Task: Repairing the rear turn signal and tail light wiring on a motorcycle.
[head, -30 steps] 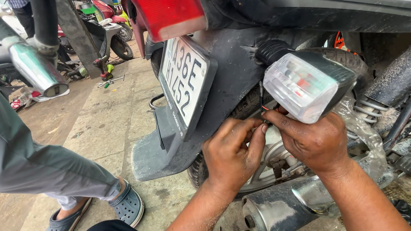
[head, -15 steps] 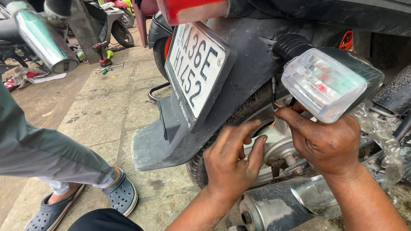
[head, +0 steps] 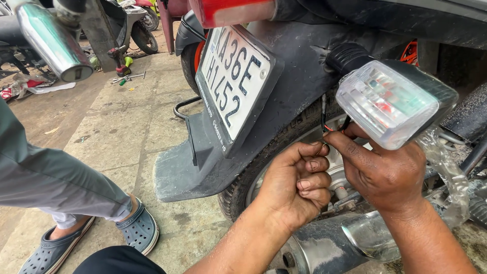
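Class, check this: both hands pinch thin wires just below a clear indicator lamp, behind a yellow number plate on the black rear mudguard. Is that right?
Not quite: the head view shows a white number plate. The rest holds: left hand and right hand pinch wires below the indicator lamp by the mudguard.

Left hand (head: 299, 180), right hand (head: 388, 170) pinching thin wires (head: 324, 119), clear indicator lamp (head: 393, 104)

A white number plate (head: 232, 81) with black characters, black mudguard (head: 203, 162), clear indicator lens (head: 388, 104), grey-blue clogs (head: 138, 229).

The left hand (head: 297, 185) hides the wire (head: 323, 114) ends; fingertip grip unclear.
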